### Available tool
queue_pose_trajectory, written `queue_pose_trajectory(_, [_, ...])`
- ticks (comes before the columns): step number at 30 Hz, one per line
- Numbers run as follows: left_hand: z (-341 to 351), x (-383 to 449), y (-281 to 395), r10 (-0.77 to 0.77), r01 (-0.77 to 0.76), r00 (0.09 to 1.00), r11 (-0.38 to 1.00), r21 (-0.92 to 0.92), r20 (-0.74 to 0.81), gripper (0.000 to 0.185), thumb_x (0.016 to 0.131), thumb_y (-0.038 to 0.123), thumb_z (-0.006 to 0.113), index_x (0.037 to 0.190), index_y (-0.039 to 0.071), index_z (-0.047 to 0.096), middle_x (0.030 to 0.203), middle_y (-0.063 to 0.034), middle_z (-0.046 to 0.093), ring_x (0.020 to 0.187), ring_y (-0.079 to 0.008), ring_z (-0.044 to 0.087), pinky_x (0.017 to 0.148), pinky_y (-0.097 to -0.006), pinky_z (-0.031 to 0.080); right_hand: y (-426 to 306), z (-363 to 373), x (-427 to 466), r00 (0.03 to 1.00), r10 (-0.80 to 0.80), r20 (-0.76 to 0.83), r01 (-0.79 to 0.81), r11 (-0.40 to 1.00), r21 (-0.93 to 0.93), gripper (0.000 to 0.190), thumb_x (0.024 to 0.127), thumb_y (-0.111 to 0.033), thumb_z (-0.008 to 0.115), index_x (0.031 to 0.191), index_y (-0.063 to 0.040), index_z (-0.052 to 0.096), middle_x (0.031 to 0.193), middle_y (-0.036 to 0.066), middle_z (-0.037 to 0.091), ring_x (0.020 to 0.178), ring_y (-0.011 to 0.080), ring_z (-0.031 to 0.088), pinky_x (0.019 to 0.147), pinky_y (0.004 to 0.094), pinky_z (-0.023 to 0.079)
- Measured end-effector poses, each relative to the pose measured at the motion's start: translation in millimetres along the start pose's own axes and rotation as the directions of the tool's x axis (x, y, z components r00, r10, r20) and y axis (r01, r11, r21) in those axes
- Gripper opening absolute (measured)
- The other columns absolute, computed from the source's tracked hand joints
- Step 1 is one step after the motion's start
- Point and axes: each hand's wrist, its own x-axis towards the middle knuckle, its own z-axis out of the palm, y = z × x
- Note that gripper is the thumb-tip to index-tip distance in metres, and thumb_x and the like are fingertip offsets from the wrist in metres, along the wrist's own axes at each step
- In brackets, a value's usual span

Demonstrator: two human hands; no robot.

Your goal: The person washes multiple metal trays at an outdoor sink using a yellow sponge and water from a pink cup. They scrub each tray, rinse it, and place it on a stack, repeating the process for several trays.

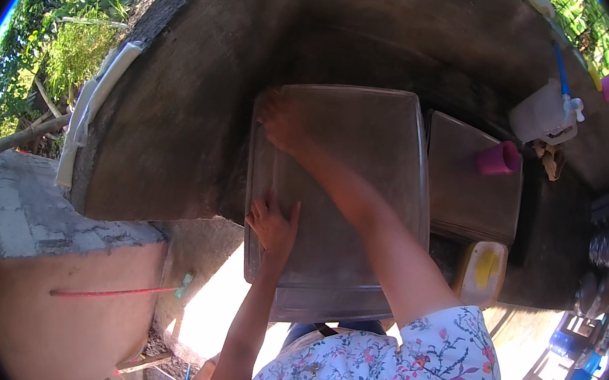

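A large metal tray (348, 194) lies before me on a dark concrete counter, its near end reaching past the counter's front edge. My left hand (272, 223) rests on the tray near its left rim, fingers spread. Farther up, my right hand (284, 121) is at the tray's far left corner, with the arm crossing over the tray. That hand is in shadow and blurred; its fingers look bent, and whether anything is under them cannot be seen.
Right of the tray, a pink plastic cup (498, 158) lies on stacked trays (465, 196). Nearer stands a cut plastic container (482, 275) with something yellow inside. A white jug (546, 112) with a tap is behind. A concrete wall (178, 121) curves around the counter.
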Motion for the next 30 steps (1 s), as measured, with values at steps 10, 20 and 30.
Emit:
queue_pose_trajectory(10, [13.2,2.7,-17.1,-0.233,0.095,0.962,0.773,-0.627,-0.142,0.037,0.092,0.021,0.045,0.116,-0.006,0.054,0.093,-0.0188,0.066,0.083,-0.0344,0.062,0.077,-0.0418,0.041,-55.5,-103.7,-94.2,0.926,0.360,-0.115,-0.376,0.841,-0.389,0.043,0.089,-0.016,0.043,0.129,-0.001,0.045,0.141,0.024,0.035,0.133,0.0415,0.028,0.109,0.0490,0.025])
queue_pose_trajectory(20, [-5.9,17.9,-22.4,0.047,-0.048,0.987,0.999,0.001,0.153,0.028,0.082,0.012,0.058,0.109,0.010,0.062,0.091,-0.0155,0.064,0.087,-0.0366,0.062,0.077,-0.0449,0.045,-89.1,-141.7,-278.5,0.731,0.525,-0.436,-0.671,0.669,-0.319,0.045,0.082,-0.007,0.051,0.127,-0.003,0.049,0.135,0.025,0.041,0.129,0.0409,0.035,0.106,0.0503,0.028])
queue_pose_trajectory(30, [-24.1,24.4,-30.8,0.011,0.025,0.936,0.995,-0.096,0.351,0.031,0.075,0.018,0.069,0.105,0.015,0.063,0.098,-0.0160,0.065,0.092,-0.0369,0.063,0.073,-0.0471,0.052,-198.6,-80.9,-280.7,0.947,0.244,-0.207,-0.231,0.969,0.083,0.029,0.080,0.001,0.054,0.106,-0.007,0.064,0.125,0.015,0.054,0.123,0.0335,0.045,0.103,0.0420,0.038])
